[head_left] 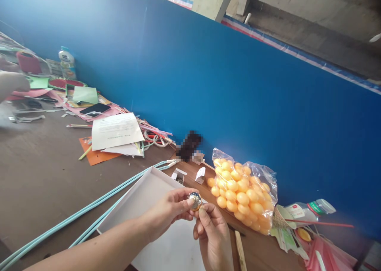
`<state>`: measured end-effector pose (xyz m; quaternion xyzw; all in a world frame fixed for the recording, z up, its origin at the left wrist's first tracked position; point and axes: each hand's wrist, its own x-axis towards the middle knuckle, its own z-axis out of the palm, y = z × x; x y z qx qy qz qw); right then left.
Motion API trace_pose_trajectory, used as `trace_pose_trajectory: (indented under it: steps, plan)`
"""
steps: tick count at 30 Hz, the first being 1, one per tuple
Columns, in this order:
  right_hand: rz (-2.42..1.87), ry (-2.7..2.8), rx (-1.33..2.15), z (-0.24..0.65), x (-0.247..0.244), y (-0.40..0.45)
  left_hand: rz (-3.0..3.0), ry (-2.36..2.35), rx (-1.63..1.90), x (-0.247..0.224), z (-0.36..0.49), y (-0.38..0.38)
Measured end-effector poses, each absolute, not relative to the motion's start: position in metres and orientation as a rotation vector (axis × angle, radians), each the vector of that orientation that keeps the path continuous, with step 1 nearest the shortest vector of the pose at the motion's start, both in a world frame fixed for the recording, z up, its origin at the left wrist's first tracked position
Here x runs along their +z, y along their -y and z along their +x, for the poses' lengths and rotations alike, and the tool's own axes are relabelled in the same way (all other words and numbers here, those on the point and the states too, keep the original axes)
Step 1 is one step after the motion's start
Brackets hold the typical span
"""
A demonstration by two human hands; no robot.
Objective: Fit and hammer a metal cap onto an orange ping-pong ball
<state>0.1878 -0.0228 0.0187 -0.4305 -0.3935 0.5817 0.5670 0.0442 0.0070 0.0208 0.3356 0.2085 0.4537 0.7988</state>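
A shiny silver ball [195, 200] sits between the thumb and fingers of my left hand [171, 207], which is closed on it. Just below and to the right, my right hand [211, 227] is closed in a pinch at the ball's lower edge. What lies between those right fingertips is too small to make out. Both hands are above a shallow white tray [149, 183], which my left forearm partly covers. Beyond the ball are a small opened white box [179, 172] with tiny pieces inside and another small white box [200, 175].
A clear bag of orange balls [241, 191] leans near the blue partition [238, 96]. Light blue cords [98, 199] cross the table at left. Papers [116, 132], a phone [94, 110], a paper cup [282, 217] and bottle [309, 211] lie around. Another person's hand [13, 84] is far left.
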Motion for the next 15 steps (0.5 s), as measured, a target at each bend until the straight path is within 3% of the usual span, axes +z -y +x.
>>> trace_pose_trajectory:
  steps: [15]
  plan:
    - [-1.022,0.96,1.357,0.1901,0.0175,0.0233,0.734,-0.49,0.985,0.0238,0.0438,-0.0064]
